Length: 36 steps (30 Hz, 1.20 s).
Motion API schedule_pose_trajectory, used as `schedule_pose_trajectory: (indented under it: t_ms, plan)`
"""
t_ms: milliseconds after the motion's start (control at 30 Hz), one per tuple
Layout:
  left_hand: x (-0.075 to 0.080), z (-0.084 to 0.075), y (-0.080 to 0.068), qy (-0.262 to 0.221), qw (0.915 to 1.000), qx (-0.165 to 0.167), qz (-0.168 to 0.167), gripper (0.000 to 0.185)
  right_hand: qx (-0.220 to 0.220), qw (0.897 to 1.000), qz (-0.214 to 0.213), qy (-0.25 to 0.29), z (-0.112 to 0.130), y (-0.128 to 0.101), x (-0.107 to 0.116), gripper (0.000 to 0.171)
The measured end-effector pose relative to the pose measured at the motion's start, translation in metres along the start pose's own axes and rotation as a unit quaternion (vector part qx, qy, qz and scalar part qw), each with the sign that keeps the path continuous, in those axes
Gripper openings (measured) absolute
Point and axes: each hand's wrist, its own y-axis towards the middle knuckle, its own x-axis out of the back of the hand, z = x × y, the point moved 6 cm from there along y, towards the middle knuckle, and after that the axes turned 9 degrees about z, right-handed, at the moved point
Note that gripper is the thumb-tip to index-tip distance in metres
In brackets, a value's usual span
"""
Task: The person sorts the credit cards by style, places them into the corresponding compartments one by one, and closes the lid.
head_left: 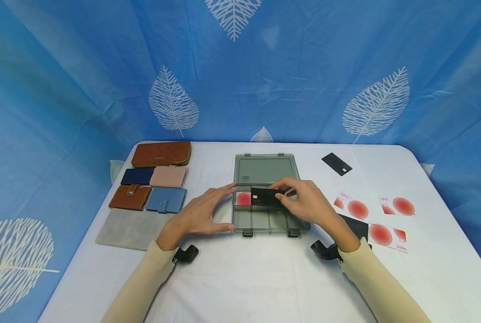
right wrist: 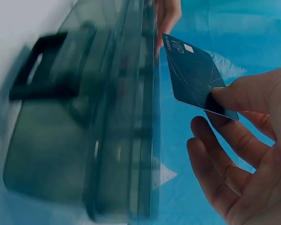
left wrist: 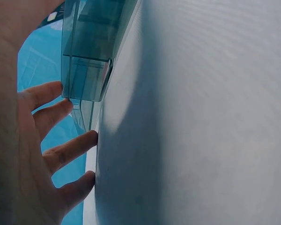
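Right hand (head_left: 310, 204) pinches glossy black rectangular VIP card (head_left: 266, 198), long axis left-right, over smoky translucent plastic compartment box (head_left: 264, 224); left hand (head_left: 200, 215), fingers straight, touches the box's left side.

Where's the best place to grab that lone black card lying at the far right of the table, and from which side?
The black card lies flat on the white table, apart from everything else, so a pinch straight down probably won't catch it. Likely best: press on its top from above, slide it to the table's right edge, then pinch the overhanging short end between thumb and fingers, as the right hand holds the VIP card.
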Motion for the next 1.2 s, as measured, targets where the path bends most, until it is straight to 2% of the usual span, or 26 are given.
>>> schedule_pose_trajectory:
  t_ms: [233, 433, 767, 1033, 1200]
  plan:
    - [-0.002, 0.002, 0.001, -0.006, 1.0, 0.007, 0.003, 0.108, 0.021, 0.999, 0.036, 0.009, 0.014, 0.001, -0.018, 0.023]
    - [-0.003, 0.003, 0.002, -0.003, 1.0, 0.005, -0.002, 0.108, 0.04, 0.998, 0.055, -0.014, 0.019, 0.001, -0.035, 0.02]
    - [-0.003, 0.001, 0.002, -0.006, 0.9999, 0.01, 0.003, 0.109, 0.031, 0.995, 0.092, -0.028, 0.021, 0.001, -0.048, 0.018]
    - [-0.001, 0.0, 0.001, -0.012, 0.9999, 0.01, 0.001, 0.108, 0.026, 0.993, 0.1, -0.052, 0.024, 0.0, -0.052, 0.015]
    - [-0.001, 0.0, 0.001, -0.009, 0.9999, 0.011, 0.001, 0.108, 0.055, 0.989, 0.09, -0.104, 0.029, -0.002, -0.051, 0.018]
